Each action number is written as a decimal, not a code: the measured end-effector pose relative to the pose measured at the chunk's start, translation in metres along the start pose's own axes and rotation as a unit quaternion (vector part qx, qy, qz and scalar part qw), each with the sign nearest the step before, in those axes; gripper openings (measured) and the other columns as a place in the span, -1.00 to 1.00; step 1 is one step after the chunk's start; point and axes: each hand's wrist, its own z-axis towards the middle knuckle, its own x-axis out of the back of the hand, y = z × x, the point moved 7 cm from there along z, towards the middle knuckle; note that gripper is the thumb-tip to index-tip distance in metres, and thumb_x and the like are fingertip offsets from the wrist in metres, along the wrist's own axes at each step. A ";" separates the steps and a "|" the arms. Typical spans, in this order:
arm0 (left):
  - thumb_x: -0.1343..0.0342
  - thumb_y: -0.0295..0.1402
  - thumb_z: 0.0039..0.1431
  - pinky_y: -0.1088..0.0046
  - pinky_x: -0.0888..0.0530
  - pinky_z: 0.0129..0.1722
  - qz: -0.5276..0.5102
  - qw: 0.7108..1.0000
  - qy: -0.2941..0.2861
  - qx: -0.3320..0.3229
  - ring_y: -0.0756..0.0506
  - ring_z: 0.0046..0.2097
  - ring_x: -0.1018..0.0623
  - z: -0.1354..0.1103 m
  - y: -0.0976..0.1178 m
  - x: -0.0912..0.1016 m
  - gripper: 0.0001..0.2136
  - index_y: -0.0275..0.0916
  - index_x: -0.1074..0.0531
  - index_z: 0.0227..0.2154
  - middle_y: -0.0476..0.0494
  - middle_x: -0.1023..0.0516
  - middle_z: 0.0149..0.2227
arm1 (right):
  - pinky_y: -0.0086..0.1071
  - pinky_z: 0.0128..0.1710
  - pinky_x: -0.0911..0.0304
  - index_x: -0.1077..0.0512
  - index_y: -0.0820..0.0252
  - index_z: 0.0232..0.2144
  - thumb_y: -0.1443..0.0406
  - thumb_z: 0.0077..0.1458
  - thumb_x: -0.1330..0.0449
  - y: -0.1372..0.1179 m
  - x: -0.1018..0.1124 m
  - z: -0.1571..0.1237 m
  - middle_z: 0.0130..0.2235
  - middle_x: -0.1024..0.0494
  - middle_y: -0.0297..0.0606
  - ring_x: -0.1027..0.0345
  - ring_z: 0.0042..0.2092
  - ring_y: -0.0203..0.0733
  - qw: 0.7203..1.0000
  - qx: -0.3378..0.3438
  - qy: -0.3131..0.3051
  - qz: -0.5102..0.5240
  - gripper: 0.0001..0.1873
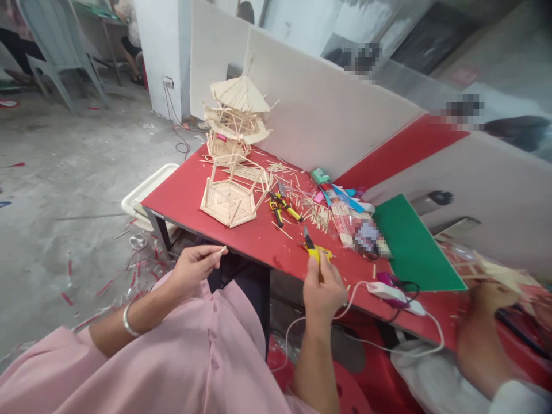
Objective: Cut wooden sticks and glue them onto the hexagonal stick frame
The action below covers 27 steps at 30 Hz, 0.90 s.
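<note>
My left hand (195,265) is held in front of the red table's (259,236) near edge, its fingers pinched on a thin wooden stick (221,250). My right hand (323,290) is closed round the yellow handles of small cutters (314,246), whose dark jaws point away over the table. A hexagonal stick frame (233,195) lies on the table beyond my left hand. Behind it stands a taller stick pagoda model (236,118). Loose sticks (302,201) are scattered around them.
Yellow-handled pliers (282,207), a glue tube (321,177), packets of sticks (345,221) and a green mat (411,244) lie on the table. A white cable (357,339) hangs over the front edge. Another person's arm (483,339) rests at the right. White partition boards (328,109) back the table.
</note>
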 end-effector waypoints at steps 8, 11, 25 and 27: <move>-0.45 -0.18 -0.15 0.44 -0.51 -0.22 -0.099 0.994 -0.037 0.002 -0.05 -0.36 -0.62 0.017 -0.005 -0.027 -0.64 -0.32 -0.51 -0.38 -0.12 -0.63 -0.45 | -0.33 -0.29 -0.38 -0.55 0.25 -0.11 0.01 0.01 -0.31 -0.051 -0.059 -0.059 -0.27 -0.62 -0.19 -0.45 -0.32 -0.19 0.839 -0.272 -0.272 0.384 -0.49; -0.45 -0.18 -0.15 0.42 -0.52 -0.23 -0.137 0.990 -0.025 -0.009 -0.07 -0.34 -0.63 0.021 -0.005 -0.028 -0.63 -0.28 -0.44 -0.39 -0.12 -0.65 -0.41 | -0.37 -0.33 -0.36 -0.55 0.25 -0.29 0.06 -0.11 -0.40 -0.071 -0.074 -0.081 -0.37 -0.58 -0.26 -0.41 -0.38 -0.24 0.767 -0.349 -0.318 0.435 -0.58; -0.46 -0.16 -0.21 0.48 -0.49 -0.30 -0.008 0.999 -0.032 -0.018 -0.09 -0.32 -0.64 0.026 -0.012 -0.012 -0.64 -0.31 -0.60 -0.39 -0.19 -0.67 -0.40 | -0.46 -0.53 -0.10 -0.52 0.23 -0.40 0.04 -0.16 -0.43 -0.021 -0.076 -0.054 -0.52 -0.48 -0.38 -0.20 -0.53 -0.37 0.810 -0.368 -0.225 0.397 -0.60; -0.43 -0.14 -0.18 0.48 -0.49 -0.33 0.015 0.999 -0.027 -0.027 -0.10 -0.33 -0.63 0.026 -0.009 -0.011 -0.66 -0.30 -0.62 -0.39 -0.20 -0.66 -0.41 | -0.46 -0.52 -0.09 -0.52 0.23 -0.40 0.05 -0.15 -0.43 -0.018 -0.075 -0.052 -0.55 -0.43 -0.42 -0.18 -0.52 -0.38 0.815 -0.366 -0.216 0.395 -0.61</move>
